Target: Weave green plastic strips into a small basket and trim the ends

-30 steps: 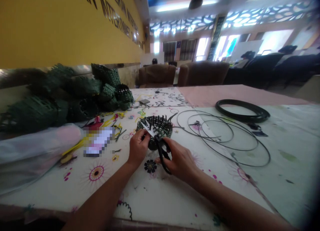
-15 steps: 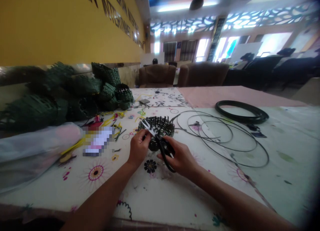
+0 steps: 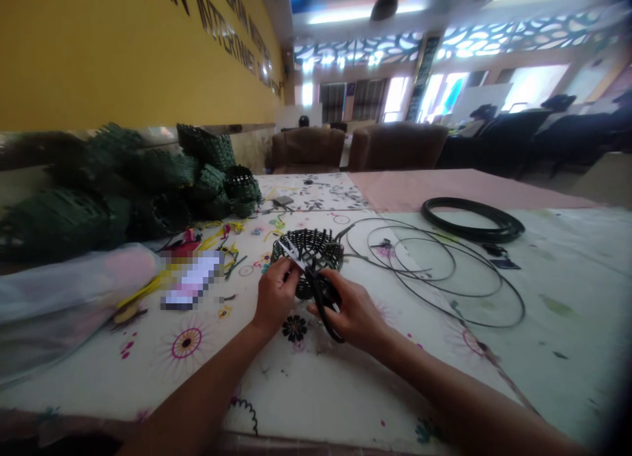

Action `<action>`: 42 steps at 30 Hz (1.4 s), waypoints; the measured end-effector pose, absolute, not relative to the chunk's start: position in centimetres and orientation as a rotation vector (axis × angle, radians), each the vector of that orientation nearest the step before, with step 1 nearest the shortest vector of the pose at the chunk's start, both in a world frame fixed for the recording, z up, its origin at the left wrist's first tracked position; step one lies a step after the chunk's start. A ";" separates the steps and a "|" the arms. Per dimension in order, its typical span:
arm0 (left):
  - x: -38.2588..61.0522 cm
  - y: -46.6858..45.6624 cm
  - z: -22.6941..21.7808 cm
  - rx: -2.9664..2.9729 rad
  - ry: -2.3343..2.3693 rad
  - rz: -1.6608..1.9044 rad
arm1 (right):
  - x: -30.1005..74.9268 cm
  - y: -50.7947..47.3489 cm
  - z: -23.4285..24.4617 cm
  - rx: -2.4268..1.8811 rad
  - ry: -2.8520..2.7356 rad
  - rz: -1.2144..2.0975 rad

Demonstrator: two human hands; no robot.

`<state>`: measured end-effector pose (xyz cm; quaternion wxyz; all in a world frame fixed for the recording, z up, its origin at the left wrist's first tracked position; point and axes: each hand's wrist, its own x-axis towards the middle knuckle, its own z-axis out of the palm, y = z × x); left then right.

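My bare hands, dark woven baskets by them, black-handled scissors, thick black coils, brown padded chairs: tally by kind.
Bare left hand and right hand: 2
Dark woven basket: 1
Black-handled scissors: 1
Thick black coil: 1
Brown padded chairs: 2
Total: 7

The right hand [image 3: 359, 309] grips the scissors [image 3: 311, 272] by the black handles, blades directed forward and left over the woven basket [image 3: 330, 245]. The left hand [image 3: 276, 293] is positioned at the basket's near left side; its exact grip is hidden. Cord loops [image 3: 524, 311] and a dark coil [image 3: 474, 232] lie right; dark green baskets [image 3: 165, 168] are piled left.
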<state>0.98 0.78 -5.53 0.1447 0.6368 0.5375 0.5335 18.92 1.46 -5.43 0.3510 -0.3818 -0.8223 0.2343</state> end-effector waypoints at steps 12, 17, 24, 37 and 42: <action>0.7 1.1 -5.5 1.789 1.542 1.589 | 19.1 1.7 -4.9 -0.927 -2.037 0.752; -0.3 1.4 -5.4 1.710 1.581 1.604 | 20.3 1.7 -3.4 -0.690 -1.883 0.702; -0.9 2.0 -4.9 1.607 1.515 1.547 | 24.2 7.0 -2.0 -1.419 -1.545 0.199; -2.4 2.8 -5.2 1.518 1.459 1.435 | 28.0 11.8 -5.4 -2.046 -1.899 0.178; -2.4 2.6 -4.9 1.483 1.404 1.438 | 27.3 11.5 -4.6 -1.803 -1.915 0.268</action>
